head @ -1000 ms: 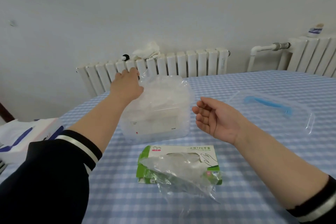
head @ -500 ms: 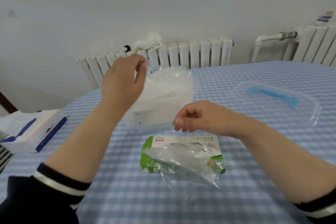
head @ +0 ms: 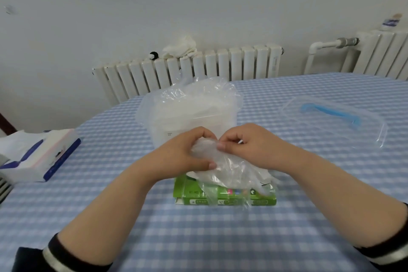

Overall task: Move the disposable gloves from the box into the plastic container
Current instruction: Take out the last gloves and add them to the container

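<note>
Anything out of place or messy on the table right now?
The plastic container is overfilled: gloves bulge above its rim. Its lid lies apart to the right. Both hands, left and right, pinch a glove over the green box.

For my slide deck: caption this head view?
Both hands, left hand and right hand, pinch clear gloves above the green box.

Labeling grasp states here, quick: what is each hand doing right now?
Left hand: closed, gripping the bunch of gloves above the box.
Right hand: closed, pinching the same gloves at the top.
</note>
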`<state>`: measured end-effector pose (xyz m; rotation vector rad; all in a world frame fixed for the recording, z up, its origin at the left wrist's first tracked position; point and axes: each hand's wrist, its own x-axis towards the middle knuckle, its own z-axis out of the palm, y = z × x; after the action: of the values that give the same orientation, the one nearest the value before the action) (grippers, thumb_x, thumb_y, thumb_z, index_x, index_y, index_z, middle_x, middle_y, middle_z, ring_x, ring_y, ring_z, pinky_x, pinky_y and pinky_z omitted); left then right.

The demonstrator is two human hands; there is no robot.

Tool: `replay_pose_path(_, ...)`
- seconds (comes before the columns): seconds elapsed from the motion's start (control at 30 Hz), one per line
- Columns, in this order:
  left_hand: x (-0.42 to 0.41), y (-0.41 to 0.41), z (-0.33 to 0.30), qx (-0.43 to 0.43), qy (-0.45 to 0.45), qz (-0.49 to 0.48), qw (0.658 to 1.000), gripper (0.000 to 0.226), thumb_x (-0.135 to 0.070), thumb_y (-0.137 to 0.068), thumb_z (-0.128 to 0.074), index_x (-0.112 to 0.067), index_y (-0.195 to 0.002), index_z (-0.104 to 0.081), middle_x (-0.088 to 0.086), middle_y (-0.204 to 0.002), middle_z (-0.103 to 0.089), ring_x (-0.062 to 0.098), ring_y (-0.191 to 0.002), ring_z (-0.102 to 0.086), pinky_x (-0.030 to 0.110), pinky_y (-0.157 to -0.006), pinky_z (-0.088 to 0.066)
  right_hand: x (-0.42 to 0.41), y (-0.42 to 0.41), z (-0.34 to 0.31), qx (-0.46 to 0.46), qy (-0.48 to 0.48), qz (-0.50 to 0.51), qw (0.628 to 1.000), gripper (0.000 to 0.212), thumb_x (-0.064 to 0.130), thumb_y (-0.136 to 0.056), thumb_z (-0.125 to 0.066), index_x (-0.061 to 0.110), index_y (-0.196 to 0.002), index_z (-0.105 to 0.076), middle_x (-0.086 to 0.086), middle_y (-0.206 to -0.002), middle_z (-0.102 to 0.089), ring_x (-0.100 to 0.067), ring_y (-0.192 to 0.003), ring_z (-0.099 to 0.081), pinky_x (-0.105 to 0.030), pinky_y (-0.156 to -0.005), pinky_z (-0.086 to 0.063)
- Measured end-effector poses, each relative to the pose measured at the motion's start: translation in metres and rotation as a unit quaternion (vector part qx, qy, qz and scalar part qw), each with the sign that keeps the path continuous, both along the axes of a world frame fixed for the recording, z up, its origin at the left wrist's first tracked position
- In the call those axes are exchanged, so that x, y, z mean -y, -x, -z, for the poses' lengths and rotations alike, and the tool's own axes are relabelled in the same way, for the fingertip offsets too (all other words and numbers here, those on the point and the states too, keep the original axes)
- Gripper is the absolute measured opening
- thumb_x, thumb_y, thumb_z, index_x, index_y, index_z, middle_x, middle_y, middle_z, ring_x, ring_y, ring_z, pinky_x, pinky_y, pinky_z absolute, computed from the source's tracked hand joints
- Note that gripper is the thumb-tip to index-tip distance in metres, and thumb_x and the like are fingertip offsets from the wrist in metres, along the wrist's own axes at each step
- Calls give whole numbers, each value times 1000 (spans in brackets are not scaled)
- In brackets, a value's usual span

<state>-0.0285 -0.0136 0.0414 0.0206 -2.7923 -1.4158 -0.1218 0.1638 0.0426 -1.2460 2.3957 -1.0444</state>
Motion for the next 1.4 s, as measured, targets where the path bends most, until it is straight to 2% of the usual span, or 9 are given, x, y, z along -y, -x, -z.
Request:
replay_pose_path(0.13, 1, -1, -3, 9, -49, -14, 999, 43, -9, -73, -84, -25, -106, -63, 0, -98, -71, 17, -91, -70, 34, -79, -59, -1, 3, -2, -25, 34, 19, 999, 19, 32, -93, -61, 35, -74, -66, 16, -73, -66, 4, -74, -59, -10, -67, -40)
replay_pose_path(0.43, 7, -1, -2, 30, -40, -8, 999, 45, -37, -67, -85, -26, -107, -66, -7, -105, -72, 11, -100, -68, 33, -91, -54, -7, 14, -7, 7, 113, 95, 989, 12, 24, -88, -69, 24, -77, -65, 8, -81, -68, -5, -74, -61, -8, -68, -43)
replay_pose_path(0.57, 9, -3, -3, 56, 5, 10, 998, 24, -31, -78, -78, -26, -99, -68, -13, -97, -71, 3, -91, -67, 20, -84, -52, -13, 18, -17, 106, 209, 114, 965, 19, 26, -77, -79, 15, -81, -64, -5, -87, -75, -20, -89, -71, -33, -88, -55)
replay_pose_path(0.67, 10, -2, -5, 60, 89, 29, 994, 23, -39, -80, -75, -40, -99, -62, -19, -101, -64, -11, -94, -58, 9, -82, -44, -16, 15, -23, 167, 251, 92, 949, 26, 32, -70, -74, 13, -82, -60, -6, -89, -76, -19, -91, -72, -36, -94, -54)
replay_pose_path(0.73, 9, -4, -11, 46, 96, 33, 994, 29, -55, -77, -68, -49, -102, -54, -28, -108, -58, -19, -98, -53, 10, -90, -45, -17, 16, -26, 206, 282, 71, 934, 16, 19, -80, -70, 12, -82, -56, -5, -87, -76, -15, -87, -72, -30, -89, -55)
replay_pose_path(0.83, 7, -5, -25, -58, 32, 13, 998, 74, -94, -58, -45, -48, -116, -49, -25, -114, -64, -9, -108, -58, 14, -95, -47, -17, 17, -27, 230, 306, 57, 922, 15, 5, -86, -65, 12, -83, -52, -7, -81, -75, -16, -77, -71, -28, -81, -55)
replay_pose_path(0.9, 7, -2, -36, -137, -5, -36, 990, 83, -97, -58, -36, -44, -121, -45, -25, -112, -67, -5, -108, -61, 20, -92, -50, -17, 17, -27, 224, 309, 52, 923, 18, 2, -85, -66, 11, -86, -51, -5, -75, -73, -16, -70, -68, -24, -73, -56)
replay_pose_path(1.13, -34, 31, -65, -119, 137, -22, 983, 41, -42, -92, -61, -36, -127, -40, -10, -95, -66, 0, -79, -60, 22, -75, -48, -14, 12, -27, 204, 309, 49, 928, 28, 1, -82, -70, 14, -98, -52, -11, -79, -62, -16, -69, -63, -21, -69, -54)
replay_pose_path(1.4, -12, 59, -90, -180, 65, -64, 979, 16, -11, -97, -55, -26, -91, -51, -3, -87, -72, -1, -46, -44, 15, -46, -39, -22, 32, -33, 251, 375, 162, 878, 31, 7, -86, -69, 19, -110, -53, 2, -77, -60, -7, -62, -59, -24, -66, -56)
